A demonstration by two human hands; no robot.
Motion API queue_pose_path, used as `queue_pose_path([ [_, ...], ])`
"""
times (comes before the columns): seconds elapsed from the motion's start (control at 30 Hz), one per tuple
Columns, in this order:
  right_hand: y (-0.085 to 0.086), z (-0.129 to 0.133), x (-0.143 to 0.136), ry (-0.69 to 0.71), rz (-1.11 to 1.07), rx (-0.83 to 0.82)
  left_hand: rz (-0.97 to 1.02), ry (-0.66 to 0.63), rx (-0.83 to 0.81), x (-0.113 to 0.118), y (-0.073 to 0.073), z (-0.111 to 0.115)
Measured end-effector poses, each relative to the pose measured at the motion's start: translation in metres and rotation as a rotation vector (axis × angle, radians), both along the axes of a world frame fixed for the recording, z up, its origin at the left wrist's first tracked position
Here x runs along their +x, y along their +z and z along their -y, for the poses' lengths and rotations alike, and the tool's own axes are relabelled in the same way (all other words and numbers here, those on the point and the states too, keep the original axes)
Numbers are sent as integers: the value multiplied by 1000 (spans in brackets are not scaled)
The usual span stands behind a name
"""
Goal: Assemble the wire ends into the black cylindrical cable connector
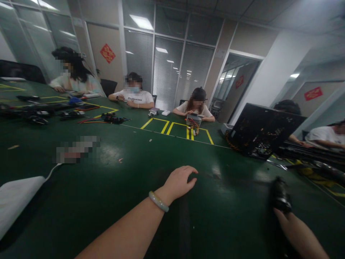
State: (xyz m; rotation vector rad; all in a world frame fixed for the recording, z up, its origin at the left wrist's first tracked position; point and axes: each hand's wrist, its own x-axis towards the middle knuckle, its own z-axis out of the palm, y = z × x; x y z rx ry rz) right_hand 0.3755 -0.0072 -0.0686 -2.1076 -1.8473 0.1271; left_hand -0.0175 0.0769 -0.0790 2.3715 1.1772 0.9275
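My left hand (180,181) reaches over the green tabletop (129,201), a bracelet (158,201) round its wrist. Its fingers are curved, with a gap between thumb and forefinger and nothing in it. At the lower right, my right hand (287,218) grips a glossy black object (280,196). Motion blurs that object, so its kind cannot be made out. Most of the right hand's fingers are hidden behind it.
A black computer case (265,131) stands at the right, beside long dark parts. Black parts and cables (107,118) lie at the left. A white device (18,198) with a cord sits lower left. Several people (134,95) work across the table, one near a power supply (194,120).
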Motion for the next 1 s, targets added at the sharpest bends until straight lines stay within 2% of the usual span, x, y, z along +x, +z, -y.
queue_pose_path([
  [0.07, -12, -10, -22, -1, -32, -72, 17, 36, 14, 0, -2, -1],
  [0.13, -15, -16, -56, 48, -77, -118, 35, 74, 49, -1, -2, -2],
  [0.2, -9, -20, -97, 233, -191, -242, 57, 106, 107, 0, -2, -2],
  [0.33, 13, -30, -166, 622, -280, -351, 57, 107, 222, 0, 3, 1],
  [0.4, 18, -40, -184, 746, -312, -393, 21, 108, 219, 0, 5, 3],
  [0.5, 14, -64, -193, 854, -325, -433, -73, 171, 176, 0, 5, 5],
  [0.6, 6, -88, -192, 827, -286, -350, -151, 213, 178, 0, 4, 5],
  [0.73, 0, -102, -189, 687, -247, -223, -147, 132, 225, 2, 5, 5],
  [0.9, 4, -85, -182, 382, -83, 48, -187, 12, 242, 7, 5, 6],
  [0.93, 7, -78, -180, 329, -28, 54, -203, 10, 242, 7, 4, 6],
  [1.0, 11, -64, -180, 300, 36, -73, -238, 24, 243, 8, 3, 5],
])
